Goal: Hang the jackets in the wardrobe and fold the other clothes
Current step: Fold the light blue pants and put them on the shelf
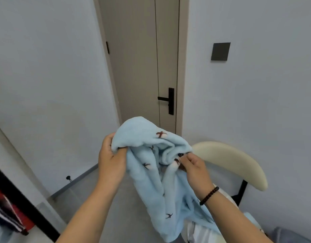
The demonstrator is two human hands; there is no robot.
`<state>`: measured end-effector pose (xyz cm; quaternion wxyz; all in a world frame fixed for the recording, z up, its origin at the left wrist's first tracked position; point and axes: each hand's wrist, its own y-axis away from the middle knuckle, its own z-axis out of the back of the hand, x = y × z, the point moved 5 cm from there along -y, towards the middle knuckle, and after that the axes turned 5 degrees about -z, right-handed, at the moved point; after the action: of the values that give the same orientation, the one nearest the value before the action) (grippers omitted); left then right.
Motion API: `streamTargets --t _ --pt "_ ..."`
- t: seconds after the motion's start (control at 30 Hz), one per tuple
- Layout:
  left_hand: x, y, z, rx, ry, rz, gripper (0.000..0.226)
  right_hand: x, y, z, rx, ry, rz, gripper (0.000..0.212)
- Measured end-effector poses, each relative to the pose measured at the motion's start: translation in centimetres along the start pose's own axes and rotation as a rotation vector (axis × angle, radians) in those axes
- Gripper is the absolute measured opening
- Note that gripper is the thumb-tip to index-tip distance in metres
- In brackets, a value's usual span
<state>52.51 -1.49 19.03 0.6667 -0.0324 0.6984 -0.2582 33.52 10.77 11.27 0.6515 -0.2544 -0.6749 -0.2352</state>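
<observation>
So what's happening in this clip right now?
A person holds up a light blue fleece garment in both hands: the left hand grips one bunched edge, the right hand pinches another. It hangs unfolded in front of a closed door, its lower end draped over clothes beside a cream chair.

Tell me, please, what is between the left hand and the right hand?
In the head view, the bunched top of the light blue fleece garment fills the stretch between the left hand and the right hand; each hand grips it.
</observation>
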Motion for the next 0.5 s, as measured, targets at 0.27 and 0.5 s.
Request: streamTargets --t 0.27,0.5 --pt "5.0 4.1 17.1 -0.013 -0.471 0.101 0.078 7.3 1.5 -16.6 0.075 -0.350 0.063 0.035" --pt "8.3 11.1 21.6 0.280 -0.313 0.101 0.098 10.9 3.5 -29.8 0.284 -0.273 0.097 0.023"
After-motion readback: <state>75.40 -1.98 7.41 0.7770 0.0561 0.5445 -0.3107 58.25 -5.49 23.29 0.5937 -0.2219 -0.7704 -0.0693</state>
